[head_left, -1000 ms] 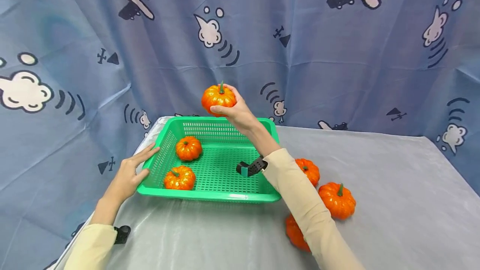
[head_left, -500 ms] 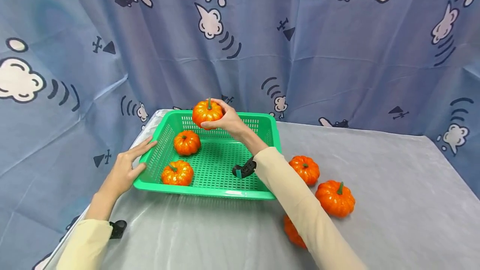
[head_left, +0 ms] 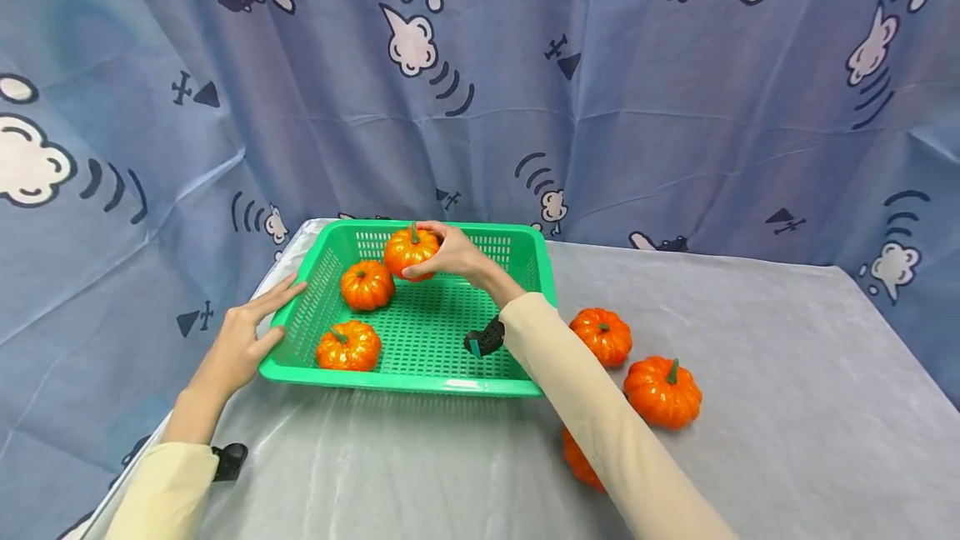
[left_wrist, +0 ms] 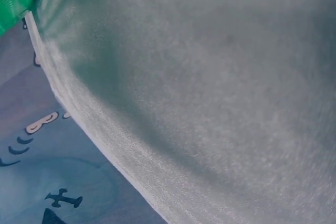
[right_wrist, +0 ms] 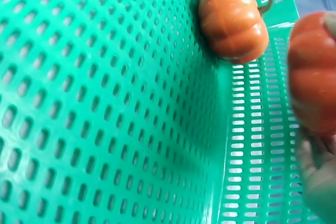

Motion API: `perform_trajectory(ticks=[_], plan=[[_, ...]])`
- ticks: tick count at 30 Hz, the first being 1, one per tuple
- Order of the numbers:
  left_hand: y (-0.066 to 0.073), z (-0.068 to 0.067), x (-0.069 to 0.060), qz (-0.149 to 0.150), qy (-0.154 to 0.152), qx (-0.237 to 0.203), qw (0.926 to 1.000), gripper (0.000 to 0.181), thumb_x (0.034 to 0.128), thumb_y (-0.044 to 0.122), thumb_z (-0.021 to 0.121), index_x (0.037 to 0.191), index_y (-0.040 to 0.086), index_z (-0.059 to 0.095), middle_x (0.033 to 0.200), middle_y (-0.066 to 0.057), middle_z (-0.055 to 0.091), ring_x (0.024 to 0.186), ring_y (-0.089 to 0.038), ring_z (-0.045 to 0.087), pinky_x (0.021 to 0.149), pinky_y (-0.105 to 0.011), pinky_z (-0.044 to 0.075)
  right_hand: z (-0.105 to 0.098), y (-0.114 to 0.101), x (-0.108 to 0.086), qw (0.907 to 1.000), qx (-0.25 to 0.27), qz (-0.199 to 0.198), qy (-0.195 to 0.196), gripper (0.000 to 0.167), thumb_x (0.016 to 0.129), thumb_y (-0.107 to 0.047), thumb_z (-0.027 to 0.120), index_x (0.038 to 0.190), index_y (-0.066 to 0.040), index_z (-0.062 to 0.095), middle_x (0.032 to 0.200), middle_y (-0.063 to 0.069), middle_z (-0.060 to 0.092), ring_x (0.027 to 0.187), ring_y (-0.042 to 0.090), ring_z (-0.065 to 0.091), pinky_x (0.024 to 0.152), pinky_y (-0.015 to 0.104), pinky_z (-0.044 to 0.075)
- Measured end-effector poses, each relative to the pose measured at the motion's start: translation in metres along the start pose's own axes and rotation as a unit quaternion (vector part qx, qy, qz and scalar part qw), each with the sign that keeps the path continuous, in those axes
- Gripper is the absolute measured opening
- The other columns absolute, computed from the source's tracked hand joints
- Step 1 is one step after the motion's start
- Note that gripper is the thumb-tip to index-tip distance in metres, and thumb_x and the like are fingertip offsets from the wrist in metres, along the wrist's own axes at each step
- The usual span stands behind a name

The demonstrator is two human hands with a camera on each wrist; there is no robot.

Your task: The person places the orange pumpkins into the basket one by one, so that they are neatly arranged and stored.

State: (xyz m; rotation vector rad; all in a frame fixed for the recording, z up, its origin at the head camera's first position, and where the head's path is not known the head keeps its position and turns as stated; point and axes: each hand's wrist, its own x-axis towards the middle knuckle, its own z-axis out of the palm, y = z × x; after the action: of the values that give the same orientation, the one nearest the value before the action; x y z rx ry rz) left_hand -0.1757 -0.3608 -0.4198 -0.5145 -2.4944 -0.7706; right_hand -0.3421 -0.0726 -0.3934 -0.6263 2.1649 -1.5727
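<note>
My right hand [head_left: 456,255] grips a small orange pumpkin [head_left: 408,252] with a green stem, thumb on the near side. This pumpkin is inside the back left part of the green plastic basket [head_left: 401,383], close to the back wall. Whether it touches the basket's floor I cannot tell. In the right wrist view the held pumpkin [right_wrist: 314,77] is partly cut off by the frame edge. Two more pumpkins lie in the basket, a back one [head_left: 367,285] and a front one [head_left: 348,346]. My left hand [head_left: 238,344] rests with extended fingers on the basket's left rim.
On the grey-covered table [head_left: 765,357], right of the basket, lie a pumpkin [head_left: 602,337], a second pumpkin [head_left: 662,392] and a third pumpkin [head_left: 580,461] partly hidden by my right sleeve. A blue patterned curtain [head_left: 495,65] hangs behind. The table's left edge [left_wrist: 100,148] shows in the left wrist view.
My right hand has lowered the held pumpkin from above the basket's back rim, moving slightly left, down into the basket. My left hand has stayed at the left rim.
</note>
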Motion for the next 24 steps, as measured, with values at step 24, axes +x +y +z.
perform_trajectory(ticks=[24], plan=[[0.004, -0.002, -0.001, 0.0, 0.0, -0.004, 1.0, 0.062, 0.0741, -0.003, 0.051, 0.135, 0.006, 0.056, 0.141, -0.016, 0.048, 0.084, -0.027, 0.058, 0.083, -0.023, 0.037, 0.017, 0.011, -0.005, 0.9466, -0.318, 0.045, -0.028, 0.083, 0.065, -0.025, 0.088, 0.138, -0.01, 0.05, 0.137, 0.013, 0.051, 0.12, 0.027, 0.051, 0.096, 0.036, 0.045]])
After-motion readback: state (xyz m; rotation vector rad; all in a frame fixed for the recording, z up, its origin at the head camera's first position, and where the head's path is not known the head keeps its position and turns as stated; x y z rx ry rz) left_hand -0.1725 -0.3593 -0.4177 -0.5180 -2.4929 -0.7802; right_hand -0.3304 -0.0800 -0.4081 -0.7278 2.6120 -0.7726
